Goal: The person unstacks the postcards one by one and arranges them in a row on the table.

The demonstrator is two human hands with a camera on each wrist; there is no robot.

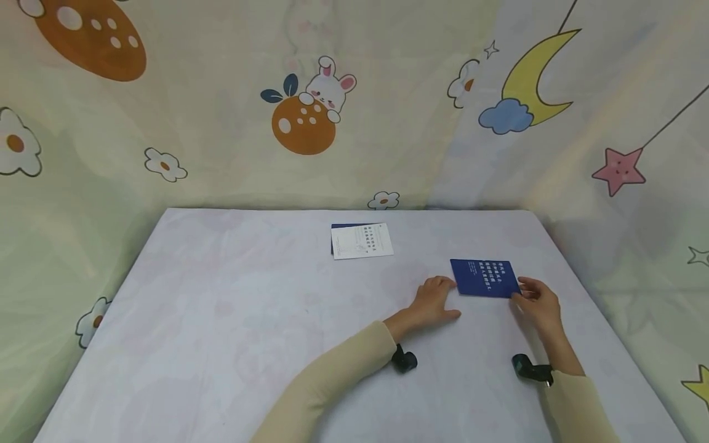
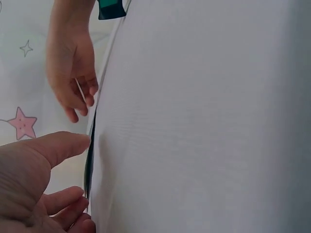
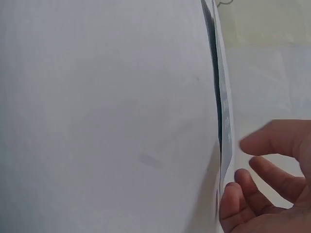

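Observation:
A thin dark blue card (image 1: 485,278) with white printed characters lies on the table's right half. My left hand (image 1: 433,301) is at its left edge, fingers extended and thumb spread away. At the opposite edge, my right hand (image 1: 540,306) has its loosely bent fingertips right by the card. Seen nearly edge-on in the right wrist view, the card (image 3: 224,111) stands beside the right fingers (image 3: 233,201), with the thumb held apart from them. The left wrist view shows the left thumb (image 2: 73,144) and fingers spread along the card's dark edge (image 2: 89,165).
Farther back on the white table (image 1: 221,320), a white printed card (image 1: 362,241) lies over another dark blue piece (image 1: 346,225). Behind the table's back edge hangs a patterned cloth (image 1: 221,92), which also runs along both sides. Each wrist wears a small black camera.

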